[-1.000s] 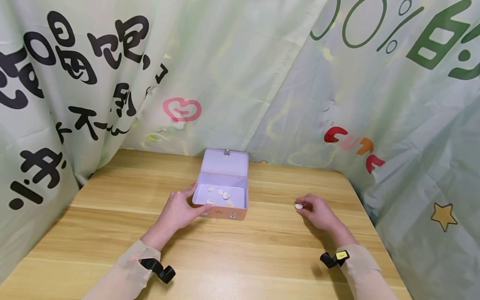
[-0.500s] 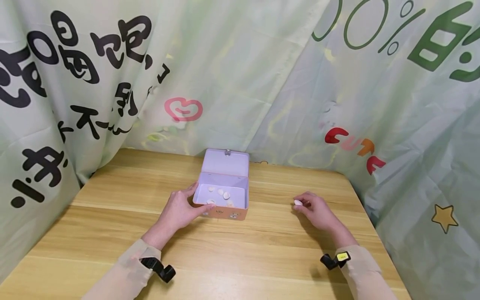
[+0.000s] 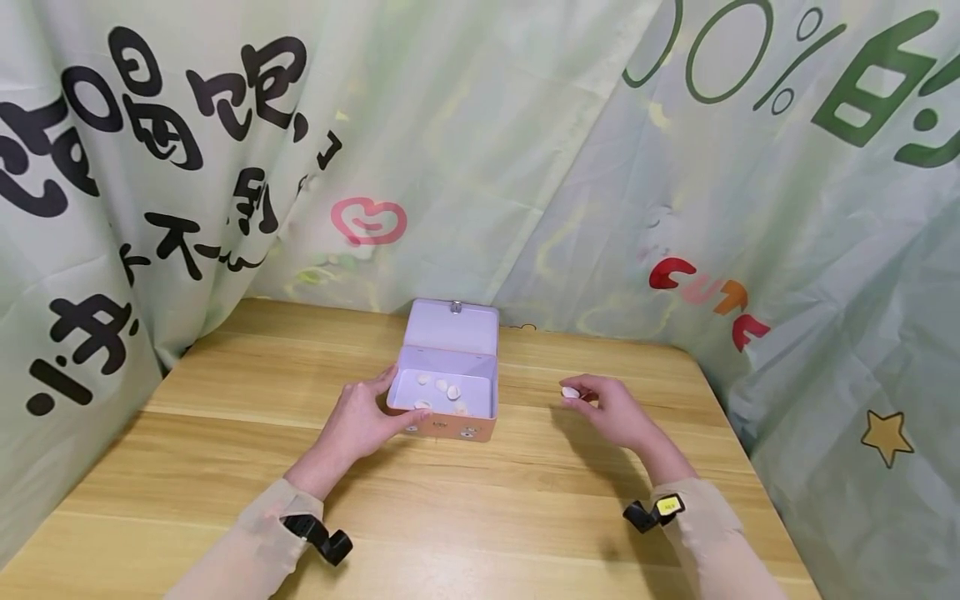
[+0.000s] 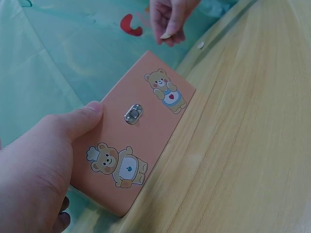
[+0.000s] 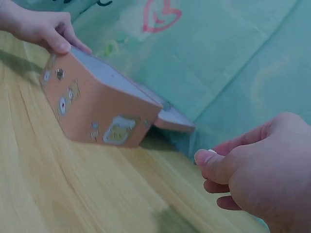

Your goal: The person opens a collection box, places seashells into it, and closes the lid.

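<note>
A tin box (image 3: 442,427), orange outside with teddy bear pictures and pale purple inside, stands on the table with its hinged lid (image 3: 452,327) tipped back. Several small white shells (image 3: 453,392) lie on its floor. My left hand (image 3: 362,419) grips the box at its left end, thumb on the front wall (image 4: 109,131) near the metal clasp (image 4: 134,114). To the right of the box, my right hand (image 3: 611,410) pinches one small white shell (image 3: 571,392) between thumb and fingers, raised over the table. In the right wrist view, the thumb hides most of that shell (image 5: 212,151).
The wooden table (image 3: 480,517) backs onto a printed curtain (image 3: 465,167), which also hangs along both sides. One more small white piece (image 4: 200,45) lies on the table near the right hand in the left wrist view. Each wrist wears a black camera (image 3: 318,537).
My right hand has lifted the white shell and moved it left, closer to the box. The left hand keeps its grip on the box, which stays in place.
</note>
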{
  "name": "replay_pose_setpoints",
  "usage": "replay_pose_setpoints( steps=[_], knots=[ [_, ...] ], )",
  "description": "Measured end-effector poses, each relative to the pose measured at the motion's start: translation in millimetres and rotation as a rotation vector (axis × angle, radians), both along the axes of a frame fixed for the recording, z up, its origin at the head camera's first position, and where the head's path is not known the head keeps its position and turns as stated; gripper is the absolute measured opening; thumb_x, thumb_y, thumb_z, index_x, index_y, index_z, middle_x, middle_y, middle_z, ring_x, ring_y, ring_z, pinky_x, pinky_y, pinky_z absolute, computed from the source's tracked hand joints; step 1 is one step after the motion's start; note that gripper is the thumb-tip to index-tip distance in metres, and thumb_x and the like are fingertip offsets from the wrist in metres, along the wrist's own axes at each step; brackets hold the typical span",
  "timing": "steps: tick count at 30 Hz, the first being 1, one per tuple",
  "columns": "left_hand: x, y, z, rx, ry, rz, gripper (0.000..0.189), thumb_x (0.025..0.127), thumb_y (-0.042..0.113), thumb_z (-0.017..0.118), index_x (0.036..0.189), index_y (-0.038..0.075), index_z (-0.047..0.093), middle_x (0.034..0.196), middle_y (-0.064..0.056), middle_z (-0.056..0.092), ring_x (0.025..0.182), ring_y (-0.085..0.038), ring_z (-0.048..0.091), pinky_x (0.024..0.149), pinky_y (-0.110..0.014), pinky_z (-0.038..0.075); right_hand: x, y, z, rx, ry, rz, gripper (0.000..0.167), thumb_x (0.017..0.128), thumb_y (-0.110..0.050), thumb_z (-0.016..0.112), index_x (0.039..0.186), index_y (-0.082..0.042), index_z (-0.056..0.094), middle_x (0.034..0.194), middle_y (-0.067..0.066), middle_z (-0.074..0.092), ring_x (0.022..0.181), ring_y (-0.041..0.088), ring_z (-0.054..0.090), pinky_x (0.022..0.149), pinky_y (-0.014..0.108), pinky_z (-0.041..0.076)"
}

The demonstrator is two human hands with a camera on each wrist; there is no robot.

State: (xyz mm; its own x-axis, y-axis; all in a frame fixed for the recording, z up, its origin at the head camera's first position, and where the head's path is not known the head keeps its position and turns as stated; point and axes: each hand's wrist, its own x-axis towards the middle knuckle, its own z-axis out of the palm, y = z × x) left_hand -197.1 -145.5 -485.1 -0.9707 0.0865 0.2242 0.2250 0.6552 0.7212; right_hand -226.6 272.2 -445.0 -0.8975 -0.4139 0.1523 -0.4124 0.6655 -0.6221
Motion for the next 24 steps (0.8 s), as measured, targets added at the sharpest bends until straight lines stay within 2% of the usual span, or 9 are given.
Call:
replay_pose_setpoints(
  steps=[2, 4, 13, 18, 21, 24],
  knots=[
    [-0.2, 0.0, -0.1, 0.0, -0.004, 0.003, 0.106, 0.079, 0.061, 0.089, 0.154, -0.002, 0.05, 0.084, -0.02, 0.07, 0.037, -0.007, 0.028, 0.037, -0.029, 0.036, -1.8, -7, 3.8, -0.01, -0.006, 0.014, 0.032, 0.101, -0.007, 0.073, 0.131, 0.004, 0.071, 0.112, 0.008, 0.075, 0.098, 0.023, 0.067, 0.084, 0.043, 0.057],
    [-0.5, -0.1, -0.2, 0.004, -0.002, 0.001, 0.106, 0.079, 0.06, 0.09, 0.154, -0.002, 0.05, 0.069, -0.006, 0.061, 0.037, -0.007, 0.028, 0.037, -0.029, 0.037, -3.1, -14, 7.2, -0.021, -0.001, 0.032, 0.033, 0.102, -0.008, 0.073, 0.131, 0.005, 0.071, 0.112, 0.009, 0.075, 0.099, 0.024, 0.067, 0.086, 0.044, 0.057],
    [-0.4, -1.8, -0.7, 0.009, 0.007, 0.0, 0.107, 0.078, 0.061, 0.09, 0.154, -0.003, 0.05, 0.068, -0.006, 0.06, 0.038, -0.007, 0.028, 0.037, -0.029, 0.037, -13.2, -48, 18.0, -0.044, 0.035, 0.104, 0.031, 0.102, -0.012, 0.074, 0.13, 0.001, 0.073, 0.113, 0.008, 0.075, 0.098, 0.022, 0.068, 0.087, 0.044, 0.058],
    [0.4, -1.8, -0.4, 0.013, 0.016, 0.001, 0.11, 0.076, 0.066, 0.088, 0.154, -0.003, 0.051, 0.075, -0.015, 0.065, 0.039, -0.007, 0.028, 0.037, -0.029, 0.037, -17.2, -68, 26.5, -0.065, 0.058, 0.155, 0.03, 0.101, -0.01, 0.075, 0.128, 0.003, 0.073, 0.116, 0.013, 0.076, 0.097, 0.021, 0.067, 0.091, 0.046, 0.058],
    [0.6, -1.5, -0.3, 0.015, 0.009, 0.002, 0.113, 0.075, 0.071, 0.086, 0.154, -0.001, 0.05, 0.079, -0.018, 0.066, 0.038, -0.007, 0.029, 0.037, -0.029, 0.036, -20.2, -79, 28.4, -0.071, 0.064, 0.168, 0.03, 0.101, -0.011, 0.075, 0.128, 0.003, 0.074, 0.114, 0.01, 0.076, 0.096, 0.019, 0.067, 0.09, 0.044, 0.058],
    [0.6, -1.2, 0.1, 0.013, -0.004, 0.004, 0.115, 0.074, 0.075, 0.084, 0.155, 0.001, 0.05, 0.078, -0.016, 0.065, 0.038, -0.008, 0.029, 0.037, -0.028, 0.035, -23.0, -89, 28.5, -0.079, 0.062, 0.176, 0.03, 0.101, -0.011, 0.075, 0.128, 0.002, 0.074, 0.111, 0.005, 0.076, 0.094, 0.017, 0.067, 0.088, 0.041, 0.058]
  ],
)
